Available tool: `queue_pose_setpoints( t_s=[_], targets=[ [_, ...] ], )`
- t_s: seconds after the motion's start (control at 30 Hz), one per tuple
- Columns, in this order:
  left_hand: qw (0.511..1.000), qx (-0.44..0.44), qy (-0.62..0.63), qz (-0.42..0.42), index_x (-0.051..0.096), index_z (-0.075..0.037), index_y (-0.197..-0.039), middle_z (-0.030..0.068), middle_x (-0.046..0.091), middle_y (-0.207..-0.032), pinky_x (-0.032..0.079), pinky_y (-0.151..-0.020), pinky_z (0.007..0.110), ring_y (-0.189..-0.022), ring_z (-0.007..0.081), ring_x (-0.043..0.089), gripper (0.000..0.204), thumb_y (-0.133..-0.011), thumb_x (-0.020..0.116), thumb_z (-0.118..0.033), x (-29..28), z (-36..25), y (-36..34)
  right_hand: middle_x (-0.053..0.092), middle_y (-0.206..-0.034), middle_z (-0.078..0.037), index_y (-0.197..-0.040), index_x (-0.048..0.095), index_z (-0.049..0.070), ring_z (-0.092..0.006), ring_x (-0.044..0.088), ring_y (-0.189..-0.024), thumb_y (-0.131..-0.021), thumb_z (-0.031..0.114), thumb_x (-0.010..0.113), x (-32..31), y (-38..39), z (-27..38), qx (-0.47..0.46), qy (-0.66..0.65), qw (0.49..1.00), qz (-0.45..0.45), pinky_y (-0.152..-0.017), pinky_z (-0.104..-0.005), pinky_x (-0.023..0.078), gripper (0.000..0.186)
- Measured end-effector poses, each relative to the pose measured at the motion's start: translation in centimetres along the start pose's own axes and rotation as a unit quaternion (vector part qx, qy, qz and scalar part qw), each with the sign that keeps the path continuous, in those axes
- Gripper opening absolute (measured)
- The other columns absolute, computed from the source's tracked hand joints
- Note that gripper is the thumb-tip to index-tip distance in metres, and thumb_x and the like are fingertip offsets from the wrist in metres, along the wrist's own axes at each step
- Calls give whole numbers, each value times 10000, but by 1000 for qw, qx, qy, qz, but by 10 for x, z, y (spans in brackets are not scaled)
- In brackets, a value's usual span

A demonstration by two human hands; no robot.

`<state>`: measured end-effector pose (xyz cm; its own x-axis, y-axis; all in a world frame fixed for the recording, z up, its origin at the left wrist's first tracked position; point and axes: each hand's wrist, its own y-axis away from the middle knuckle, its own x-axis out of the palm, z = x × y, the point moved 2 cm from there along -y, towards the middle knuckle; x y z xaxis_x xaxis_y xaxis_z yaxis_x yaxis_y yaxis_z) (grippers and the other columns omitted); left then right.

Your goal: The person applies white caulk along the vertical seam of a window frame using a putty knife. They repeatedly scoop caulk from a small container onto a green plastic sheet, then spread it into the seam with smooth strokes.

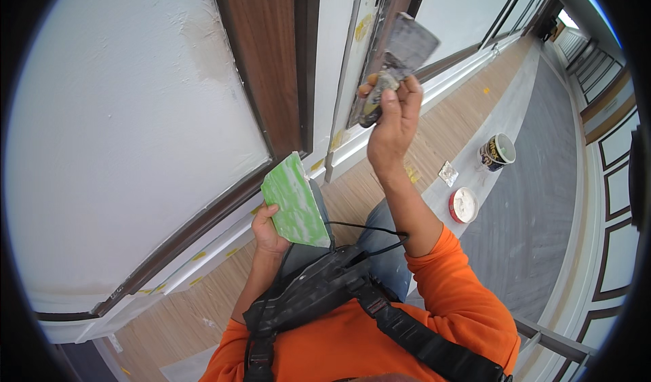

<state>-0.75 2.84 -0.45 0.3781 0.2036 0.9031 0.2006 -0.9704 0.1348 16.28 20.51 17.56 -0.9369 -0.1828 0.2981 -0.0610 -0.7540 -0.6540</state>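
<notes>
My right hand [393, 114] is raised and closed around the handle of a putty knife [411, 45]. Its wide grey blade points up, close to the brown door frame [393, 16], and looks smeared with filler. Whether the blade touches the frame I cannot tell. Lower and to the left, my left hand [269, 231] grips the edge of a green board [293, 202] streaked with white putty. The board is tilted in front of my body, near the wall's dark trim. My left fingers are partly hidden beneath it.
On the floor to the right stand a dark bucket [497, 153] and a red-rimmed tub [464, 205] of white putty, with a small pale square [447, 173] beside them. A white wall [135, 145] fills the left. Metal bars [553, 338] show at the lower right.
</notes>
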Motion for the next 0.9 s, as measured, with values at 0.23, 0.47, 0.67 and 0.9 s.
queue_pose_setpoints(
  t_s=[0.23, 0.47, 0.67, 0.9],
  targets=[
    [1000, -4, -14, -8, 504, 18, -1395, 177, 614, -1323, 490, -1051, 443, -1185, 318, 623, 581, -830, 542, -114, 2, 0, -3, 621, -1072, -148, -1336, 434, -37, -167, 605, -879, -1028, 70, 437, -34, 19, 1, 16, -18, 1000, 13, -797, -329, 527, 325],
    [994, -1, -103, 22, 507, 29, -1381, 172, 620, -1302, 494, -1045, 423, -1174, 305, 627, 546, -858, 549, -121, 31, -12, -15, 641, -812, -140, -1192, 527, -20, -180, 591, -587, -1011, 234, 523, -92, 24, 23, 329, -168, 913, 175, -555, -297, 506, 312],
    [989, -26, -136, 47, 516, 21, -1372, 166, 625, -1286, 507, -1029, 417, -1148, 287, 641, 500, -890, 546, -109, 81, -13, -32, 632, -738, -142, -1124, 557, -13, -167, 584, -500, -1023, 267, 544, -111, 20, 23, 432, -188, 837, 277, -420, -295, 479, 299],
    [987, -54, -132, 77, 513, 20, -1374, 159, 638, -1282, 518, -1028, 421, -1147, 283, 651, 498, -902, 558, -131, 101, -4, -39, 627, -696, -149, -1084, 571, -20, -155, 551, -440, -1016, 279, 556, -120, 11, 15, 469, -189, 791, 344, -380, -274, 446, 307]
  ],
)
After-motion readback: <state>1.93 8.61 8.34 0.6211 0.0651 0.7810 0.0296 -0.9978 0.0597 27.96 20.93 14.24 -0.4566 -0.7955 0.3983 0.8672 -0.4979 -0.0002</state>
